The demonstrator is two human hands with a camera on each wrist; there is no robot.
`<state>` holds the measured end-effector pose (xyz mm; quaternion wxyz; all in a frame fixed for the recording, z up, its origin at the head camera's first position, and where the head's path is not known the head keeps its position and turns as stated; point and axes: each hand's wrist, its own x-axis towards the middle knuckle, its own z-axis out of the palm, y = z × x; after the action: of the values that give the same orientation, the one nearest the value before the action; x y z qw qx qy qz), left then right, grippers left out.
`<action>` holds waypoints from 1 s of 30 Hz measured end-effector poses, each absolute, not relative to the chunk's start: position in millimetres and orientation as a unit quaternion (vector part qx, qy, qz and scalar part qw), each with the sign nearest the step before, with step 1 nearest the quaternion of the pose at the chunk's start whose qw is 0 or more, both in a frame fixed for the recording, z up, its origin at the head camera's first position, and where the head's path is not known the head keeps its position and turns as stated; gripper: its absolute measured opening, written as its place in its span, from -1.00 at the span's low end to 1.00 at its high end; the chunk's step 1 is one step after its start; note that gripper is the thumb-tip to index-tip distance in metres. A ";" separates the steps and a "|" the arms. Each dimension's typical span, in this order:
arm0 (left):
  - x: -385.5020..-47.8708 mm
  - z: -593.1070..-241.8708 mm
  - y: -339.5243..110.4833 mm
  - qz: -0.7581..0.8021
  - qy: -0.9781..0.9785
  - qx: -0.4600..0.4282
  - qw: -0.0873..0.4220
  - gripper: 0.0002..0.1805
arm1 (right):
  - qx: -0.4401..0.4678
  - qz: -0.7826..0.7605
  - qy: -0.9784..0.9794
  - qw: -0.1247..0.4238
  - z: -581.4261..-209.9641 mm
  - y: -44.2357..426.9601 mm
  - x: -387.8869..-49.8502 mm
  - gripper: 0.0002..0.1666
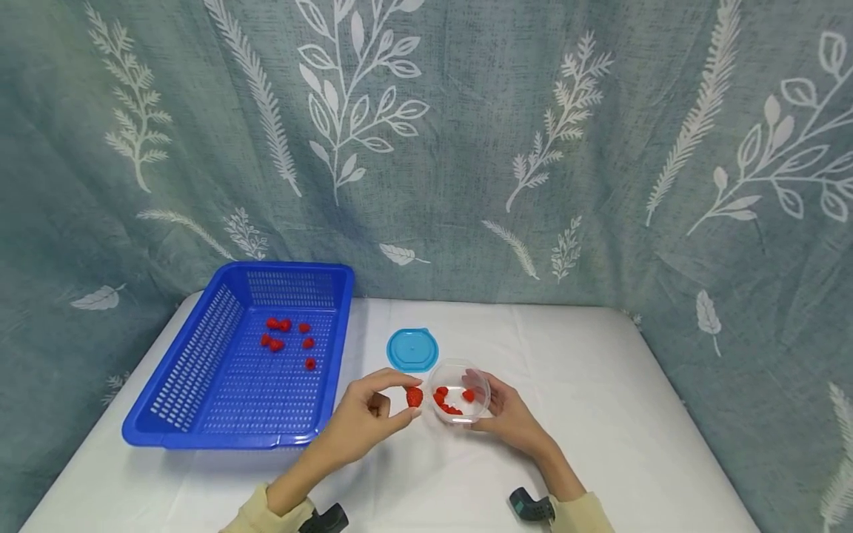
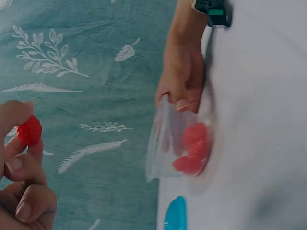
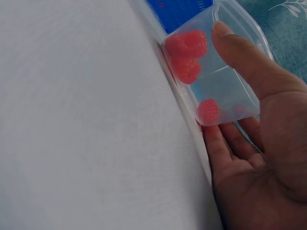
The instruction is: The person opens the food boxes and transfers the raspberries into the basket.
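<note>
Head view: from above, facing forward-down over table [image 1: 573,385]. Wrist views: close, low, sideways-turned, sharing clear tub [image 2: 164,151].

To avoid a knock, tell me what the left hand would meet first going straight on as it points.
The left hand, pinching a red berry, would likely meet the clear container first; relative height is unclear, so it might pass above instead.

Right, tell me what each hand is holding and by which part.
The left hand pinches a raspberry by its opposite sides. The right hand grips the clear tub around its side wall.
</note>
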<state>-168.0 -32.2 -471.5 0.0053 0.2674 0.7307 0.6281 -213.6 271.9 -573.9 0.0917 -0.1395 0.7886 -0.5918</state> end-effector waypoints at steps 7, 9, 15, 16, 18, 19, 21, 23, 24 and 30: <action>-164.5 -439.4 -63.6 0.611 0.736 0.284 -0.059 -0.67 | -0.139 -0.597 0.785 0.094 -572.9 273.2 -213.1 0.10; -165.9 -432.7 -72.7 0.605 0.742 0.278 -0.076 -0.67 | -0.141 -0.597 0.785 0.092 -573.2 274.2 -213.0 0.10; -179.0 -417.7 -99.4 0.571 0.755 0.284 -0.155 -0.62 | -0.147 -0.603 0.779 0.088 -574.0 275.4 -214.5 0.10; -182.2 -415.6 -104.9 0.563 0.755 0.289 -0.168 -0.61 | -0.149 -0.604 0.778 0.089 -573.9 275.2 -215.0 0.10; -189.2 -410.9 -116.3 0.556 0.750 0.303 -0.192 -0.58 | -0.149 -0.603 0.778 0.090 -573.7 274.3 -215.8 0.10; -193.2 -409.0 -122.1 0.553 0.747 0.309 -0.202 -0.58 | -0.148 -0.603 0.779 0.091 -573.4 273.9 -216.1 0.09; -201.1 -406.4 -133.9 0.549 0.744 0.316 -0.214 -0.57 | -0.143 -0.598 0.783 0.091 -573.1 273.1 -216.5 0.09; -208.5 -405.4 -145.1 0.550 0.746 0.311 -0.211 -0.58 | -0.135 -0.595 0.787 0.092 -572.8 272.5 -216.5 0.09; -212.1 -405.6 -150.5 0.548 0.751 0.304 -0.206 -0.58 | -0.132 -0.593 0.789 0.092 -572.5 272.4 -216.2 0.09; -233.4 -411.4 -178.5 0.520 0.805 0.232 -0.167 -0.64 | -0.130 -0.591 0.791 0.091 -571.8 272.4 -214.7 0.09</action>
<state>-233.4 -178.5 -411.4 -0.1668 0.2316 0.8053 0.5196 -214.7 272.4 -571.8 0.0913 -0.1303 0.7910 -0.5907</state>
